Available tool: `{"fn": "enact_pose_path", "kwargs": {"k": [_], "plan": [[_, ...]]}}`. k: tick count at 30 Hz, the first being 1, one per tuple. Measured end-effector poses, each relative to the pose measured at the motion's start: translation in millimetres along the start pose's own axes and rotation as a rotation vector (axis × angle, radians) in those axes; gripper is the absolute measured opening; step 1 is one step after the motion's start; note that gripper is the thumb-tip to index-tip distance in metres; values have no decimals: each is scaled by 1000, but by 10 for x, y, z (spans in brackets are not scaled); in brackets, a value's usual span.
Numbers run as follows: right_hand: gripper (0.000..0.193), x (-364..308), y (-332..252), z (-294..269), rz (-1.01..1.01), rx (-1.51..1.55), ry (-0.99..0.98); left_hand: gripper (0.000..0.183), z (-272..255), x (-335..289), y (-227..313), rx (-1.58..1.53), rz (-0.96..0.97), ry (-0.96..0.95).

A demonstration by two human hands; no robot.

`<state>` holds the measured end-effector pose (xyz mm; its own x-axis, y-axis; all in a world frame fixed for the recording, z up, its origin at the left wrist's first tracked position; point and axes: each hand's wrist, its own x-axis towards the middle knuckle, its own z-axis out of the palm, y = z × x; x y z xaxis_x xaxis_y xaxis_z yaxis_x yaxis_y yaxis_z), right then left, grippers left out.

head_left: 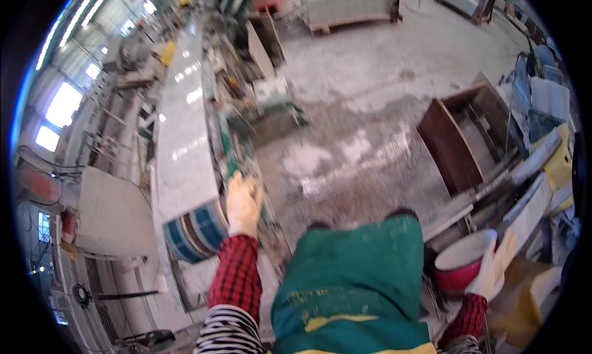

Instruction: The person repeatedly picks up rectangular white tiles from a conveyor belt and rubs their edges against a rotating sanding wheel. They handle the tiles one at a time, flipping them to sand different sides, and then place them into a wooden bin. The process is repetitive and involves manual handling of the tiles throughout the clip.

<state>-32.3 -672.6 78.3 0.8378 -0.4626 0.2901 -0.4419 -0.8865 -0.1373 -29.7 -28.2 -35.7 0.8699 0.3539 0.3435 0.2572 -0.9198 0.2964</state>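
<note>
Both of my hands wear pale cream work gloves. My left hand [245,207] is over the green-edged side of a long machine, its fingers a little bent and apart, with nothing visible in them. I cannot tell whether it touches the green edge [229,154]. Just left of it are a glossy pale slab-like surface [184,129] and a blue-and-white banded roller [196,232] at its near end. My right hand [496,264], fingers stretched out, overlaps the right rim of a red tub [457,280] with a whitish inside; contact there is unclear.
A dark red-brown open box [453,146] stands on the wet floor [345,169] to the right. Beyond the tub lie heaped sheets and yellow cloth [558,163]. A pale panel [114,212] is at the left, a stack of slabs [351,8] at the far side. My green apron [354,274] fills the near middle.
</note>
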Motion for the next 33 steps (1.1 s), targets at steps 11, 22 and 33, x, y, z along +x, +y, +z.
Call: {"fn": "enact_pose_path", "kwargs": {"k": [11, 22, 33], "plan": [[55, 101, 676, 629, -132, -107, 97, 23, 84, 11, -83, 45, 143, 33], [60, 753, 1235, 630, 93, 248, 13, 17, 5, 37, -12, 79, 131, 14], [102, 1115, 834, 675, 520, -37, -170, 14, 46, -7, -82, 13, 118, 94]]}}
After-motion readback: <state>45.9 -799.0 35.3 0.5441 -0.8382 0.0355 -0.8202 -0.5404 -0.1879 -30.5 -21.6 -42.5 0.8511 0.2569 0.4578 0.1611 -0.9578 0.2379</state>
